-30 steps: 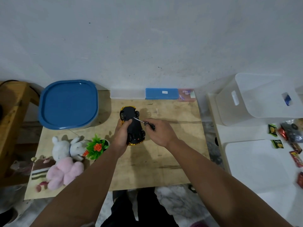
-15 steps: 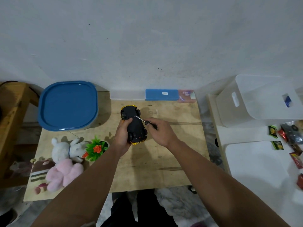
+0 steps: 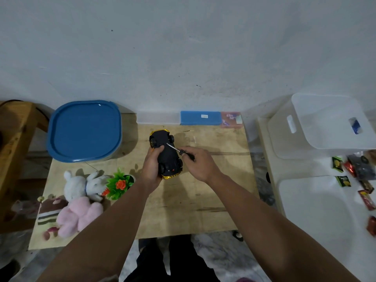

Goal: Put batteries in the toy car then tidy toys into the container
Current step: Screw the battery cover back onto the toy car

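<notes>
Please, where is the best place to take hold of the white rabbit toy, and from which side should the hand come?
Probably the round body of the white rabbit, taken from above. It lies flat on the table, its lower part touching the pink plush and its right side close to the small plant. Its top is free, and the thin ears give a weaker hold.

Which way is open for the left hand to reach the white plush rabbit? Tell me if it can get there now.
Probably not right away: the left hand is gripping the toy car. Once freed, the table path leftward looks open past the small potted plant to the white plush rabbit.
</notes>
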Action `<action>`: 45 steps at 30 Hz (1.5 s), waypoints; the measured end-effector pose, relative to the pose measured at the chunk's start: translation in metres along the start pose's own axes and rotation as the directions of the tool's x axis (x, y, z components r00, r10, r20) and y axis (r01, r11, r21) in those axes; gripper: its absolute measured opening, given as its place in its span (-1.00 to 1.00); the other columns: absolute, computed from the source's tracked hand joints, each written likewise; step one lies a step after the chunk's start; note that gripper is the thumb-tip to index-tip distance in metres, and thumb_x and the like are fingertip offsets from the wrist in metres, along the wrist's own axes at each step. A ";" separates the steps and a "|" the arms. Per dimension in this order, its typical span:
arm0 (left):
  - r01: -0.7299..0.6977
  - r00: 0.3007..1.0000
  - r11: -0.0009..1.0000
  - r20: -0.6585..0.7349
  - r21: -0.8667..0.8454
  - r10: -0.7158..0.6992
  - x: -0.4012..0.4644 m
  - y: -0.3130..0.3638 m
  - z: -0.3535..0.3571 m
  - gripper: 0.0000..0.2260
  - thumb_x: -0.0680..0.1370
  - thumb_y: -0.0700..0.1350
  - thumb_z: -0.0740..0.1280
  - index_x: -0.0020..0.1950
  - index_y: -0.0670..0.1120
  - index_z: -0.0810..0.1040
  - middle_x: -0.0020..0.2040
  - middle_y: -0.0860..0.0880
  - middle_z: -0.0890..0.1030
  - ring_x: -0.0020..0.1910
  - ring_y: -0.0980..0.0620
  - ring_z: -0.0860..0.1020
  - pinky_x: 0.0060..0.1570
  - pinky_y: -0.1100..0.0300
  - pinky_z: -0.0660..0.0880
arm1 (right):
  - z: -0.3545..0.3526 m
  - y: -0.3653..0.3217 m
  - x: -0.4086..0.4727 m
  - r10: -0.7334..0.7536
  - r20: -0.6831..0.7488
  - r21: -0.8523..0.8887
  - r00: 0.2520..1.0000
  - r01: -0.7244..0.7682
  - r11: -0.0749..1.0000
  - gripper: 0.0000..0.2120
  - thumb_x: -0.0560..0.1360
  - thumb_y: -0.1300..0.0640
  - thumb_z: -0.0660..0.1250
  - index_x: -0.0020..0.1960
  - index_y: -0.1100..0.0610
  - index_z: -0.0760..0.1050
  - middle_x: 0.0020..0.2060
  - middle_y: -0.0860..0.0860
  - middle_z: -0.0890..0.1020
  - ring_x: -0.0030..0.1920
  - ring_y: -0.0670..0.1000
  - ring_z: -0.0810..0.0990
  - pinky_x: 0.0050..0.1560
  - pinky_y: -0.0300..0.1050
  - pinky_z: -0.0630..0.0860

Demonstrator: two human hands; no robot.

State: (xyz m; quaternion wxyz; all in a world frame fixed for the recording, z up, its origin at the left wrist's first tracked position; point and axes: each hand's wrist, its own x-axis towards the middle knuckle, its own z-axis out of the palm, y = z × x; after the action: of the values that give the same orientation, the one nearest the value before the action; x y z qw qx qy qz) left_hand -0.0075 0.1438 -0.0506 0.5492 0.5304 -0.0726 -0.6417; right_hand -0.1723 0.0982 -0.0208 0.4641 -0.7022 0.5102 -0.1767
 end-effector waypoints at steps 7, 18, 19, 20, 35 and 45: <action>0.007 1.000 0.999 0.000 -0.042 -0.007 -0.002 0.000 0.003 -0.61 0.69 -0.06 0.24 0.53 -0.05 0.43 0.35 -0.22 0.62 0.18 -0.17 0.67 -0.02 -0.02 0.65 | 0.005 -0.001 -0.001 0.033 0.014 0.119 0.999 -0.035 0.992 -0.68 0.65 0.16 0.19 0.28 -0.06 0.62 0.06 -0.09 0.72 0.11 -0.05 0.66 0.19 0.08 0.59; -0.087 0.996 0.993 0.018 0.074 0.086 -0.004 0.001 0.007 -0.64 0.70 -0.11 0.23 0.50 0.01 0.44 0.32 -0.18 0.64 0.21 -0.18 0.66 0.14 -0.13 0.62 | -0.003 -0.007 -0.004 0.105 0.038 0.240 0.994 -0.111 0.964 -0.68 0.67 0.30 0.15 0.29 0.15 0.61 -0.49 -0.30 0.53 -0.40 -0.27 0.47 -0.26 -0.43 0.35; -0.101 0.995 0.990 0.015 0.102 0.100 -0.004 0.001 0.006 -0.64 0.69 -0.11 0.24 0.50 0.03 0.44 0.31 -0.15 0.65 0.22 -0.17 0.66 0.14 -0.13 0.62 | -0.004 -0.007 -0.003 0.115 0.041 0.231 0.993 -0.121 0.965 -0.68 0.67 0.28 0.17 0.28 0.13 0.63 -0.52 -0.26 0.49 -0.43 -0.23 0.42 -0.29 -0.39 0.34; -0.115 0.993 0.983 0.011 0.141 0.114 -0.006 0.002 0.006 -0.65 0.69 -0.11 0.26 0.49 0.04 0.45 0.30 -0.12 0.66 0.23 -0.16 0.66 0.16 -0.13 0.62 | -0.005 -0.007 -0.001 0.123 0.046 0.220 0.991 -0.130 0.967 -0.70 0.67 0.25 0.18 0.24 0.09 0.65 -0.53 -0.23 0.45 -0.45 -0.20 0.37 -0.31 -0.31 0.32; -0.163 0.972 0.802 -0.044 0.575 0.229 -0.011 0.003 -0.007 -0.84 0.70 0.01 0.27 0.26 0.20 0.45 0.11 0.10 0.62 0.10 0.06 0.59 0.17 0.01 0.53 | -0.018 -0.012 0.006 -0.143 0.005 -0.345 0.990 0.136 0.929 -0.86 0.58 0.06 0.37 0.08 0.08 0.62 -0.11 0.00 0.71 -0.10 0.03 0.65 -0.05 0.00 0.59; -0.139 0.977 0.820 -0.057 0.556 0.204 -0.019 0.001 -0.005 -0.78 0.70 0.01 0.27 0.35 0.18 0.45 0.11 0.15 0.62 0.08 0.10 0.58 0.19 0.02 0.51 | -0.019 -0.011 0.005 0.001 0.037 -0.197 0.999 0.007 0.980 -0.89 0.53 0.10 0.45 -0.04 0.02 0.51 -0.19 -0.05 0.62 -0.20 -0.06 0.59 -0.17 -0.17 0.52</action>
State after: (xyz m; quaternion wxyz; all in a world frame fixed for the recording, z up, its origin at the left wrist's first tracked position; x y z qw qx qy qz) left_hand -0.0064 0.1606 -0.0401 0.4330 0.6925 -0.2692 -0.5104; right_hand -0.1778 0.0861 -0.0034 0.4016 -0.7486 0.5153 -0.1130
